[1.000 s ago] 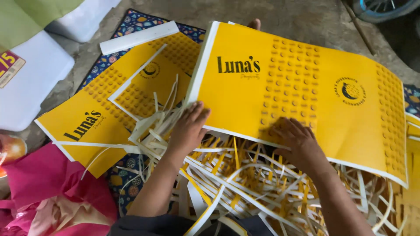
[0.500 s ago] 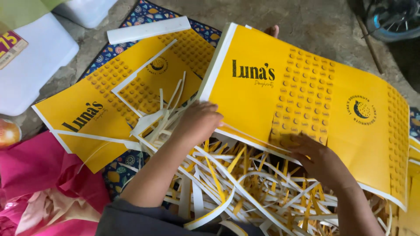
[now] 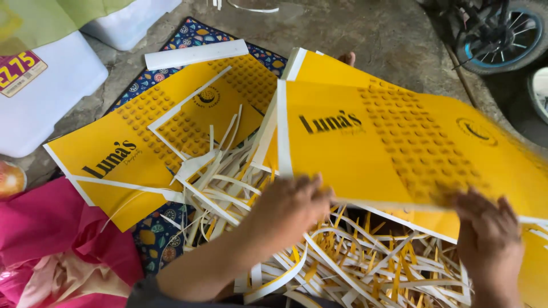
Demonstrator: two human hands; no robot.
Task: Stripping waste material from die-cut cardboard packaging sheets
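Yellow printed sheet [image 3: 365,154] lifting off mat, blurred; am gripping its near edge with both hands. Left hand [image 3: 288,211] closing over white border near lower left corner, right hand [image 3: 491,239] pinching further along same edge. Heap of white and yellow paper strips [image 3: 342,268] lying under hands, crowding near edge of patterned mat [image 3: 154,239]. Second yellow sheet [image 3: 142,148] lying flat at mat's left side. Pink cloth [image 3: 51,234], white box [image 3: 40,97], wheel [image 3: 502,34] sitting around.
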